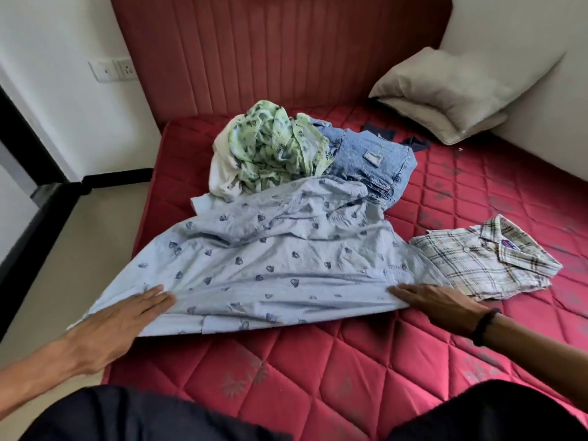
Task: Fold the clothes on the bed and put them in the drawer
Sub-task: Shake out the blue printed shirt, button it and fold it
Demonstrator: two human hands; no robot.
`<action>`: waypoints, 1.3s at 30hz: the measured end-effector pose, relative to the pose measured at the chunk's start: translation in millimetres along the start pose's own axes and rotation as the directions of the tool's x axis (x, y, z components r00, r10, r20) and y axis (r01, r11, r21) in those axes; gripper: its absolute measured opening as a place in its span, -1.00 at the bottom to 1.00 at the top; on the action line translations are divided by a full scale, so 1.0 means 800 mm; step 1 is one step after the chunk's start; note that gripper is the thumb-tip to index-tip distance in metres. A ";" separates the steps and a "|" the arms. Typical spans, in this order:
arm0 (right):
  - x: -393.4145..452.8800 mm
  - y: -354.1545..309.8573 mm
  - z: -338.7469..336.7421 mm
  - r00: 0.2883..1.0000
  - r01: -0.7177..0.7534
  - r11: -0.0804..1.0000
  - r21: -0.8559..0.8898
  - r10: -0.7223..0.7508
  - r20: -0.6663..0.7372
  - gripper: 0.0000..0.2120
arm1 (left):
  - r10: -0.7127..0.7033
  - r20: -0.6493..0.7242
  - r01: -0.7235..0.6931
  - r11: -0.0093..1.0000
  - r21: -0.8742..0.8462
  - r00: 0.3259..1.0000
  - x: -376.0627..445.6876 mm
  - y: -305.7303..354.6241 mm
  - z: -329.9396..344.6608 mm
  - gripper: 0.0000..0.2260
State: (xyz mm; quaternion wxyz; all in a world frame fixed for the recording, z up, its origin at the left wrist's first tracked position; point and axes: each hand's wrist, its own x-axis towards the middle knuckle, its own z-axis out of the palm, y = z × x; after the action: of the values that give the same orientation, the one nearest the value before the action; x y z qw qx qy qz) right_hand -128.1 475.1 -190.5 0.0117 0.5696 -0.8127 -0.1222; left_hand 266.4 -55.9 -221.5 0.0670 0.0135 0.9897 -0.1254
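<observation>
1. Pale blue cotton with a dark leaf print — the blue shirt (270, 259) lies spread across the near half of the bed (334, 370), its far part rumpled and riding up onto the pile behind, its left edge overhanging the mattress side.
2. Left hand (127, 316): flat on the shirt's near-left hem, fingers (156, 297) straight and together, pressing the cloth down rather than gripping it.
3. Behind the shirt, centre — an unfolded heap: green floral garment (273, 148) with a white piece (222, 167) bunched at its left, denim jeans (372, 160) to its right, a dark navy item (381, 130) partly hidden beyond the jeans.
4. Right hand (439, 299), black band at the wrist: likewise laid open on the near-right hem, holding nothing, palm down.
5. Just beside that hand, a plaid shirt (483, 262) sits folded, collar up. A grey pillow (455, 90) leans in the far corner.
6. Progress, as judged: one garment folded, one being smoothed flat before its first fold, at least four waiting. No drawer in view; nothing shown put away. Early stage.
</observation>
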 end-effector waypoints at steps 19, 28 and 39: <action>0.232 0.053 -0.031 0.917 -0.388 0.850 0.357 0.395 0.057 -0.67 | -0.530 -0.075 0.437 0.764 -0.475 0.845 0.158 -0.100 -0.020 -0.55; 0.284 0.095 0.038 0.992 -0.016 0.996 -0.091 0.004 -0.129 -0.87 | -0.677 -0.046 0.490 0.576 -0.655 0.735 0.205 -0.148 0.024 -0.78; 0.281 0.098 0.016 0.775 -0.618 0.693 0.371 0.617 0.137 -0.71 | -0.529 0.245 0.535 0.508 -0.675 0.812 0.210 -0.163 0.008 -0.68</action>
State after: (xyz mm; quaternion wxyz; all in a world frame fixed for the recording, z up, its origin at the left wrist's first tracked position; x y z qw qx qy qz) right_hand -281.6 294.0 -213.3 -0.0639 0.2538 -0.9636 0.0552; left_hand 95.5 -182.4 -218.2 0.0285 -0.3179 0.9124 0.2564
